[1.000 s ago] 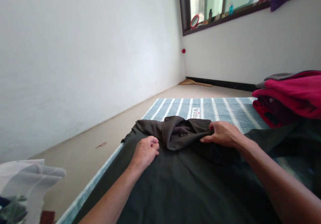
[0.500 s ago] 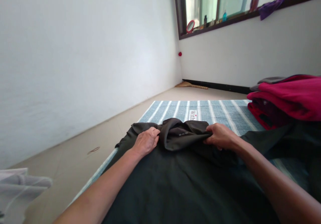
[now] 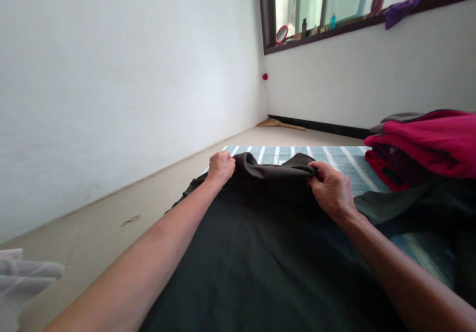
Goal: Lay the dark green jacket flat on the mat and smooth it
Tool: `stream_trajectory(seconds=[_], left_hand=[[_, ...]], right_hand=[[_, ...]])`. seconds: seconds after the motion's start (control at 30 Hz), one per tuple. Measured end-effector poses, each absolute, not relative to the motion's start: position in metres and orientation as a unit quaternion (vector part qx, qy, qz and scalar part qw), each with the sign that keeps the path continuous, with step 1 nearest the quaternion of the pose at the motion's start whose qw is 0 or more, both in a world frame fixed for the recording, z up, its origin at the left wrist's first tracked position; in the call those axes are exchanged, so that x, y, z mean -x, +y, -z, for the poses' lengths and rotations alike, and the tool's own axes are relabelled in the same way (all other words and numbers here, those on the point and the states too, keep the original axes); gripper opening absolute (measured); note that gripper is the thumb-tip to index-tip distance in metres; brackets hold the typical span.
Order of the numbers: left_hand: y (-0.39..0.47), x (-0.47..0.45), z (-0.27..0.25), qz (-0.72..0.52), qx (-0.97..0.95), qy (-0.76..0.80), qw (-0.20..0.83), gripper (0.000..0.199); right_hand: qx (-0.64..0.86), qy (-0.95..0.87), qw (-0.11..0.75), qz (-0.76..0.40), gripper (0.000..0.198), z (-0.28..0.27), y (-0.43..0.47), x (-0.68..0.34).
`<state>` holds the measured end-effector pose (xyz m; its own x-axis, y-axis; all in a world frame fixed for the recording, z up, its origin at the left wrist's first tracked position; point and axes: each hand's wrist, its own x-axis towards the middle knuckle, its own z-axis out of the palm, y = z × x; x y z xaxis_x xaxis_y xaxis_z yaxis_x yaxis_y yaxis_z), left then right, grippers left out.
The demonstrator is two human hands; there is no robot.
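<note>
A dark grey-green garment [image 3: 260, 252] lies spread over a blue-and-white striped mat [image 3: 345, 161] in front of me. My left hand [image 3: 220, 166] pinches the garment's far edge on the left. My right hand [image 3: 330, 189] grips the same edge on the right. Between both hands the cloth is raised off the mat in a taut fold, and it hides the mat's printed label.
A stack of folded red and maroon clothes [image 3: 427, 148] sits on the mat at the right. White cloth [image 3: 22, 282] lies at the lower left on the beige floor. A broom [image 3: 280, 123] rests by the far wall under a window sill [image 3: 334, 27] holding small items.
Both hands closed on the bunched far edge of the garment and lifted it up and away from me. The folded bundle has been pulled out into a straight raised edge.
</note>
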<state>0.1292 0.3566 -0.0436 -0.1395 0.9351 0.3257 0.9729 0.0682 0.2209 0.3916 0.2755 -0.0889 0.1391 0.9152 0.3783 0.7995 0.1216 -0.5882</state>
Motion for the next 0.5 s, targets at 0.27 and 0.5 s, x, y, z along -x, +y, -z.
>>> stream_trajectory(seconds=[0.27,0.5], left_hand=[[0.365,-0.146,0.093,0.175,0.706,-0.684,0.049,0.035],[0.349,-0.142,0.103,0.154,0.708,-0.686,0.069,0.029]], right_hand=[[0.562,-0.797,0.182,0.125,0.058,0.122,0.277,-0.381],[0.609,-0.784,0.113,-0.044,0.058,0.140,0.297,-0.388]])
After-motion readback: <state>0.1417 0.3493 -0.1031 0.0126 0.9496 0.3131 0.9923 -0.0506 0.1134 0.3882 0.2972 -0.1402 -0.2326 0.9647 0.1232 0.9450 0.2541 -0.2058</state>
